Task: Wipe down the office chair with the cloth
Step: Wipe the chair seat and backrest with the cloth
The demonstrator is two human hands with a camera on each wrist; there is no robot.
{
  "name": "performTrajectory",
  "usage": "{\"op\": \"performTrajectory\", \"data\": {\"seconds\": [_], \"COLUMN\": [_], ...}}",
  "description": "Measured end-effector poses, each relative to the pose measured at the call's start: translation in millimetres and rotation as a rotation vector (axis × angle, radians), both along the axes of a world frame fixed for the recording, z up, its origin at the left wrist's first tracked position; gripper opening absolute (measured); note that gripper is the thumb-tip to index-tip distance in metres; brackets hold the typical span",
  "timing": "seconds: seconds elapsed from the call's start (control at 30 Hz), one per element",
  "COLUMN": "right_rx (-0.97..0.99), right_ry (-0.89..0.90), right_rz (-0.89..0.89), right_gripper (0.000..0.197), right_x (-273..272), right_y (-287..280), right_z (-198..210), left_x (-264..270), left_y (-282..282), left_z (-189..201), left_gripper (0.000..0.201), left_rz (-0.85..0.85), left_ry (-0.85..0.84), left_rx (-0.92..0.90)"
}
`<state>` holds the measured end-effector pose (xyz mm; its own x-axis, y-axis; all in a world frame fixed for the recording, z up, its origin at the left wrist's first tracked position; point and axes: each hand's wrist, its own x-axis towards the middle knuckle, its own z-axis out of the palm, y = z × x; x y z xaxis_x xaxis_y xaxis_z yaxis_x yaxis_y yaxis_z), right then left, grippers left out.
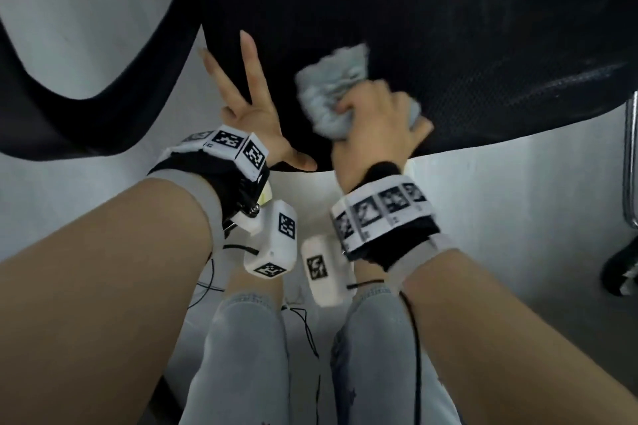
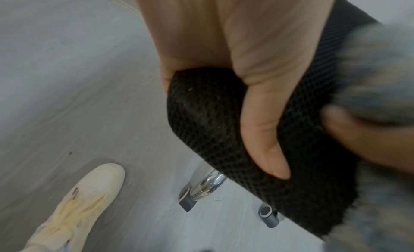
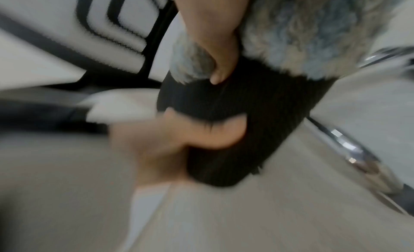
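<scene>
The office chair's black mesh seat (image 1: 448,28) fills the top of the head view. My left hand (image 1: 255,107) holds its front left corner, with straight fingers spread on top and the thumb (image 2: 264,132) wrapped round the padded edge (image 2: 212,123). My right hand (image 1: 376,121) grips a bunched grey-blue fluffy cloth (image 1: 331,86) and presses it on the seat near the front edge, just right of the left hand. In the right wrist view the cloth (image 3: 302,34) lies over the seat edge (image 3: 235,105), blurred by motion.
A black curved armrest (image 1: 69,114) stands to the left. Chrome base legs (image 2: 206,183) and grey castors (image 2: 267,215) sit under the seat on the pale floor. A chrome tube (image 1: 631,166) and a castor (image 1: 621,269) are at the right. My cream shoe (image 2: 89,194) is close by.
</scene>
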<state>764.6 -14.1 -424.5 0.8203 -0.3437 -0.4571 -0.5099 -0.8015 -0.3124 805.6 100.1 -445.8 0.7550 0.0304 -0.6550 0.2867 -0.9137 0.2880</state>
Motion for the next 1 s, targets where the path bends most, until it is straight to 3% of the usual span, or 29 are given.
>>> {"op": "performTrajectory", "data": {"seconds": [0.03, 0.07, 0.17, 0.2, 0.27, 0.33, 0.37, 0.47, 0.53, 0.57, 0.67, 0.8, 0.87, 0.97, 1.0], "right_rx": [0.035, 0.050, -0.039, -0.096, -0.193, -0.181, -0.177, -0.089, 0.034, 0.071, -0.077, -0.068, -0.056, 0.052, 0.074], "right_ry": [-0.068, -0.126, -0.159, -0.106, -0.068, -0.092, -0.086, -0.074, -0.138, -0.174, -0.107, -0.209, -0.113, -0.156, -0.145], "right_rz": [0.159, 0.278, 0.490, 0.458, 0.228, -0.009, -0.045, 0.228, 0.380, 0.435, 0.453, 0.022, 0.160, 0.373, 0.456], "right_gripper": [0.041, 0.040, 0.038, 0.037, 0.037, 0.036, 0.031, 0.016, 0.021, 0.025, 0.019, 0.025, 0.021, 0.019, 0.023], "right_x": [-5.3, -9.0, 1.0, 4.5, 9.8, 10.9, 8.9, -11.2, -21.2, -20.1, -4.2, 1.8, -9.6, -20.2, -17.8], "right_y": [16.9, 22.2, -19.6, -42.1, -84.2, -89.7, -77.3, -7.5, 15.5, 10.4, -33.2, -52.1, -18.2, 12.6, 5.6], "right_z": [0.4, 0.1, -0.1, 0.0, 6.6, 6.8, 4.1, -1.4, -1.5, -1.5, -1.4, 3.9, 0.4, -1.0, -2.3], "left_x": [-0.4, 0.6, 5.1, 8.3, 11.8, 12.6, 11.4, 7.4, 7.5, 8.1, 11.2, 11.0, 5.7, 1.3, 1.5], "left_y": [0.5, 3.2, 14.4, 18.4, 19.4, 16.2, 14.1, 3.9, -1.9, -1.1, 11.5, 14.9, 4.1, -5.0, -2.0], "left_z": [0.7, 2.7, -0.2, 2.3, 6.1, 9.7, 10.5, 8.9, 11.5, 12.2, 7.9, 9.5, 6.3, 3.7, 3.0], "left_gripper": [0.088, 0.080, 0.142, 0.152, 0.154, 0.153, 0.153, 0.133, 0.098, 0.095, 0.140, 0.150, 0.138, 0.078, 0.080], "left_rz": [0.008, 0.007, -0.050, -0.060, -0.051, -0.066, -0.073, -0.024, 0.042, 0.044, -0.058, -0.077, -0.037, 0.103, 0.097], "left_ry": [-0.066, -0.079, 0.085, 0.129, 0.173, 0.183, 0.182, 0.099, 0.005, -0.010, 0.094, 0.140, 0.098, -0.118, -0.124], "left_rx": [0.031, 0.058, -0.035, -0.078, -0.122, -0.098, -0.079, -0.012, 0.070, 0.077, -0.067, -0.060, -0.001, 0.138, 0.123]}}
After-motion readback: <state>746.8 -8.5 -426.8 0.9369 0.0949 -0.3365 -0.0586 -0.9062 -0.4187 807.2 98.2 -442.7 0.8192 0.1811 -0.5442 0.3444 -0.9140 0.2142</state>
